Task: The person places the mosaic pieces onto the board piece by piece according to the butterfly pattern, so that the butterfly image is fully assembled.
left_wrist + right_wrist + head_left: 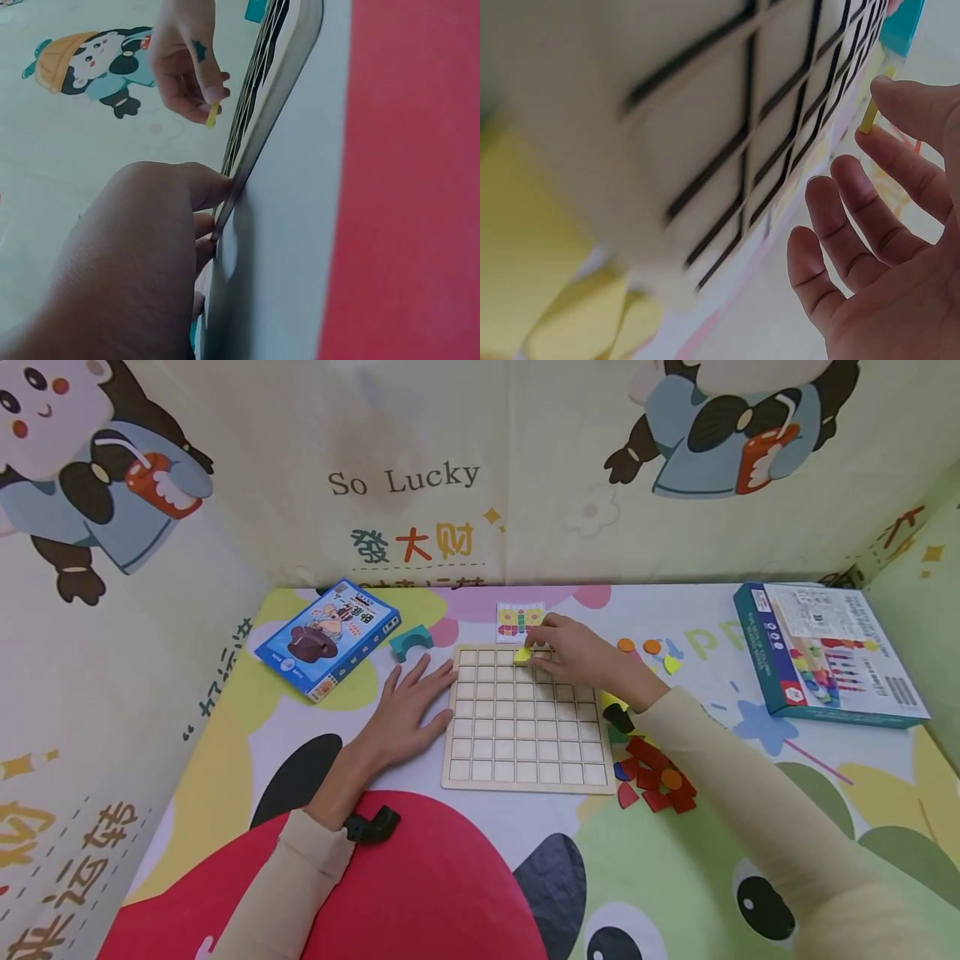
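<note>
Head view gives me the patterned worktop (420, 877), a flat teal-edged box (840, 652) on its right side and the wooden grid board (527, 718) near its middle. A smaller blue box (326, 639) lies toward the far left corner. I see the left hand (401, 718) with fingers spread, touching the board's left edge, and the right hand (573, 652) reaching over the far row. Just beyond lies a butterfly card (516, 620). The right fingers pinch a yellow piece (522, 656); whether it touches the board, I cannot tell.
</note>
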`<state>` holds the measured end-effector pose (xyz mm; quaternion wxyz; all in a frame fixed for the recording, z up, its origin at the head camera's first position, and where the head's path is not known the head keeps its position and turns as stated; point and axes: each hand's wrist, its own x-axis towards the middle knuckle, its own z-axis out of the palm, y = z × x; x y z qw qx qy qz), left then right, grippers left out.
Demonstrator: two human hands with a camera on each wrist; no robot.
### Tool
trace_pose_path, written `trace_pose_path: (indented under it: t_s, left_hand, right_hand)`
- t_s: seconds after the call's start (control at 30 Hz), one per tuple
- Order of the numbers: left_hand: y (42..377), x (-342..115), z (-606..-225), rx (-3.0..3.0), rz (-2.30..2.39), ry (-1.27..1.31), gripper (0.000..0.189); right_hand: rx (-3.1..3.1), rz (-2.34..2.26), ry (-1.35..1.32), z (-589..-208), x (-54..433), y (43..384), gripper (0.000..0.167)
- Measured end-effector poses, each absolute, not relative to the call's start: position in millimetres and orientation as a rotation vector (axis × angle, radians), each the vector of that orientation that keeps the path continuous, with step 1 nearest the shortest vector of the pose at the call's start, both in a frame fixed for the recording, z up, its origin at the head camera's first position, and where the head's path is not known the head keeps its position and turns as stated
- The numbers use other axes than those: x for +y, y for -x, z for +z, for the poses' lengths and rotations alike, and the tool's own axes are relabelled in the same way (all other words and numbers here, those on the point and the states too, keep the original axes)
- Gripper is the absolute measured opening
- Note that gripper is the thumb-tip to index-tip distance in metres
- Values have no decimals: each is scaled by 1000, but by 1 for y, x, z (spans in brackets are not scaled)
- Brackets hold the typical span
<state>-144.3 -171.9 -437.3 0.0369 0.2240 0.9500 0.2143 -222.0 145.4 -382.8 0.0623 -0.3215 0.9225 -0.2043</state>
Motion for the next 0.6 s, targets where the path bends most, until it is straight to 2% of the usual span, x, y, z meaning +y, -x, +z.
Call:
trace_pose_path:
  t_s: [0.33, 0.6]
  left_hand:
    - [142, -174, -434, 2892, 616, -701, 69]
    - [142, -174, -436, 2883, 605, -705, 70]
  right_hand:
    - [2757, -597, 1055, -382, 104, 215, 25]
    - [2769, -559, 1063, -389, 90, 214, 25]
